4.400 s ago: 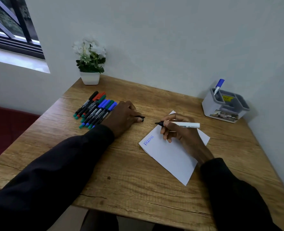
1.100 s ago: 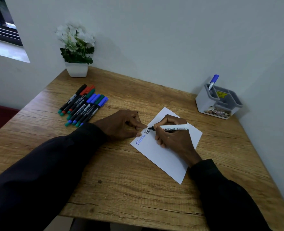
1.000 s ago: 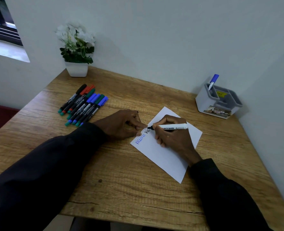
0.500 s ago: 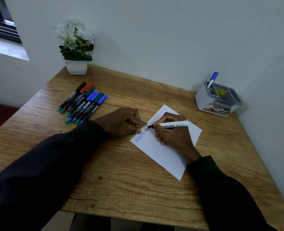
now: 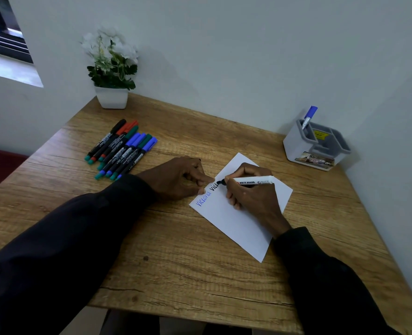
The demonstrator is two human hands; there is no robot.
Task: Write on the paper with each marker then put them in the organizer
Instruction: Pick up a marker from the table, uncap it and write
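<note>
Black-tipped marker (image 5: 255,182) in right fingers' (image 5: 244,169) pinch; left fingers (image 5: 200,181) curled, contents hidden, at paper (image 5: 236,226) edge.

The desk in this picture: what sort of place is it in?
Probably a small study or office corner, at a guess: a wooden desk set against plain white walls, a potted plant near a window, and markers with an organizer.
</note>
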